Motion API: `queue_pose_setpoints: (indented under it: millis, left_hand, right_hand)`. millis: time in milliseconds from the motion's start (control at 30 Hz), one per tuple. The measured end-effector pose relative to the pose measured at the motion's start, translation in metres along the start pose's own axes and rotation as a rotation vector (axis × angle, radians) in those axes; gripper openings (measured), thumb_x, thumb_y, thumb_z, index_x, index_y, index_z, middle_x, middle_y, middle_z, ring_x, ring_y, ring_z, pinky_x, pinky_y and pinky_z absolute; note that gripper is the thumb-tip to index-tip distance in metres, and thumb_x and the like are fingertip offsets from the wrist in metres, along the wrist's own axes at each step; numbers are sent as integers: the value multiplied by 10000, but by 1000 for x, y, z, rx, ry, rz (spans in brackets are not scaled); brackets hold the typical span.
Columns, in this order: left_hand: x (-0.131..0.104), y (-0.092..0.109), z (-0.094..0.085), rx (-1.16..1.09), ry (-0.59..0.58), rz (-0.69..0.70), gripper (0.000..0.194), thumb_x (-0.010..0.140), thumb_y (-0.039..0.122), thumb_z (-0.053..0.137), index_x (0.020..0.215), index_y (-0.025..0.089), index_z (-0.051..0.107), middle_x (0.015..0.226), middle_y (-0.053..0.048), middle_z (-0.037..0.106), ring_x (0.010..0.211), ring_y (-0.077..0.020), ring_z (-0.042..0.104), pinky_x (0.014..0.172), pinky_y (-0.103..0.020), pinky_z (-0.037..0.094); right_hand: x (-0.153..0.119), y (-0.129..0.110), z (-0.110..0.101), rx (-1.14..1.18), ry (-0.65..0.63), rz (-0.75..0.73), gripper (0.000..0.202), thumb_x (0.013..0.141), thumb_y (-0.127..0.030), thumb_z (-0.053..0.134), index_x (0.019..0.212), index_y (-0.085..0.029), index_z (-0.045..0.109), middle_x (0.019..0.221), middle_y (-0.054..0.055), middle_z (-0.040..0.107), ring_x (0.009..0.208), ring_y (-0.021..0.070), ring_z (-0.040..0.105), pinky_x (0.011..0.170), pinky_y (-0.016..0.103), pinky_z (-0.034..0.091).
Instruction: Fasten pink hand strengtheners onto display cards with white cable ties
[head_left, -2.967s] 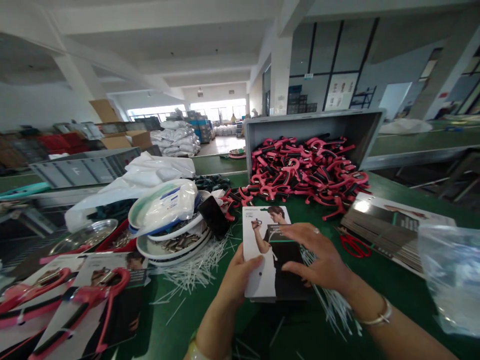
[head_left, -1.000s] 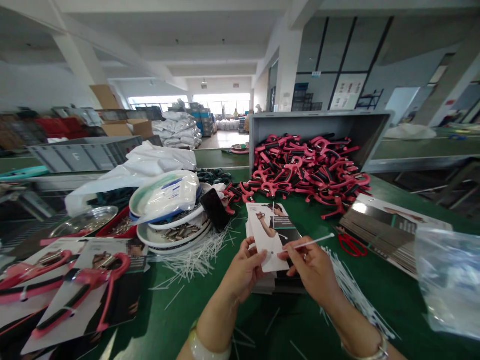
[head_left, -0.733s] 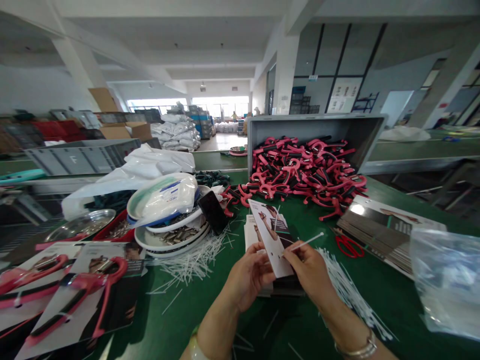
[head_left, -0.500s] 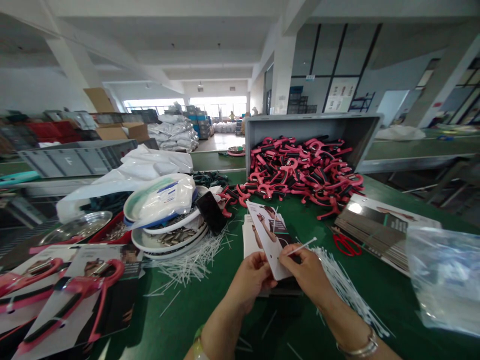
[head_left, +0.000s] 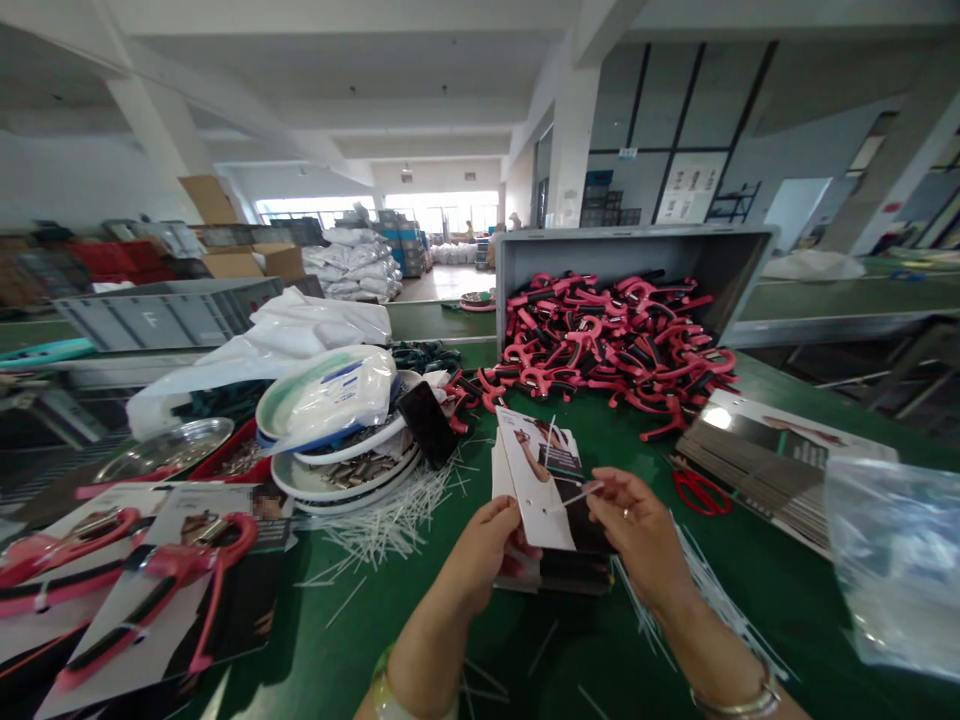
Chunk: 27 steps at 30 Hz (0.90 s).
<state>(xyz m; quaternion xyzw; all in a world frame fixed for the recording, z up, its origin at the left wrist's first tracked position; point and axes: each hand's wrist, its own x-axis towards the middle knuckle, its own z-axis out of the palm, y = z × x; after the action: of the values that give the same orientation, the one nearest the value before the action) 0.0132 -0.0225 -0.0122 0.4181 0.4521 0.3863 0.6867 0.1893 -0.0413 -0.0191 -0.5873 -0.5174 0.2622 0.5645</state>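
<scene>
My left hand [head_left: 489, 548] grips a printed backing card [head_left: 534, 505] by its lower left edge, thumb on the front. The card is tilted up above a stack of similar cards [head_left: 559, 575]. My right hand [head_left: 634, 525] pinches a white cable tie [head_left: 576, 497] at the card's right side; the tie reaches across the card near its punched holes. Another thin white strip sticks up near the card's top. Loose white cable ties [head_left: 720, 590] lie beside my right forearm. How far the held tie runs behind the card is hidden.
A grey crate [head_left: 637, 245] spills pink-and-black spring hand grips [head_left: 600, 340] onto the green table. Left are stacked bowls of metal springs [head_left: 352, 475], a phone [head_left: 427, 422] and carded grips [head_left: 157, 590]. Red scissors [head_left: 701, 488], bundled cards [head_left: 757, 470] and a plastic bag [head_left: 896, 560] lie right.
My right hand has moved up and right from the card's lower holes, drawing the cable tie with it. My left hand keeps the card, now turned slightly more face-on. The view shifted slightly.
</scene>
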Motion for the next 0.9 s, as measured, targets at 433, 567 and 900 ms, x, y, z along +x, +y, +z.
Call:
queue_pose_setpoints:
  millis: [433,567,900]
  left_hand:
    - [-13,17,-5,-316,-105,114,350,604,318,790,599,146,484,737,-13,619,640,-93,588,435,-129,456]
    - [-14,15,8,-390,-130,272,350,640,337,792,726,162,501,891,-6,628,687,-99,625,491,-156,493]
    - [10,22,44,-313,-94,588,290,671,395,762,780,152,647,702,2,654,615,-91,612,621,-214,509]
  right_hand:
    - [-20,-3,-2,-777,-8,-896,265,907,-274,479,1136,-221,602,1081,61,680,1048,271,567,1050,641,138]
    - [-14,-4,-7,-598,-20,-846,281,905,-246,493,1155,-165,591,1051,112,653,973,232,578,864,436,457]
    - [-2,-15,-15,-407,-49,-612,280,896,-303,515,1146,-248,628,1047,67,649,988,211,605,820,374,532]
